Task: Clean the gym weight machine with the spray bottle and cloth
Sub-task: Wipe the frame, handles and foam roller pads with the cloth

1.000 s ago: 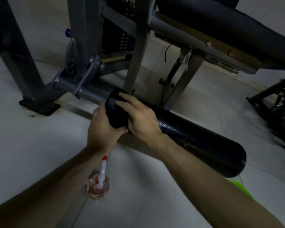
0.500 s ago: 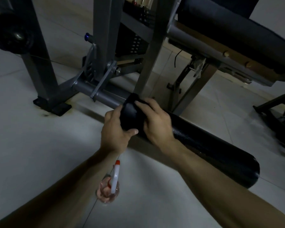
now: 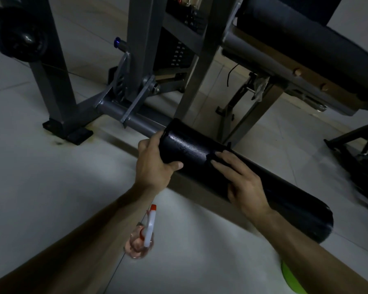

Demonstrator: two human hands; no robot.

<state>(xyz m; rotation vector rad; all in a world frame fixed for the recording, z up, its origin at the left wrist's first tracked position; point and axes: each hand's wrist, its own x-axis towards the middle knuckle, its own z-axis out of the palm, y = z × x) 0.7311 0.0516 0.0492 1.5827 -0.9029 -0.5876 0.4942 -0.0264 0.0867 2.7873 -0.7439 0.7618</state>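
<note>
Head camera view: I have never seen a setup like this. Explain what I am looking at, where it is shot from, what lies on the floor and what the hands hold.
This one picture comes from a camera worn on a person's head, looking down at their own bare arms. There is no robot. The grey steel frame belongs to a gym weight machine. The long black cylinder is its roller pad, which looks shiny. The left hand grips one end of the pad. The right hand lies on the pad with straight fingers, pressing what seems to be a dark cloth, hard to make out against the black. On the tiled floor stands a spray bottle with pinkish liquid and a red tip. A bright green thing shows at the bottom edge; I cannot tell what it is.
</note>
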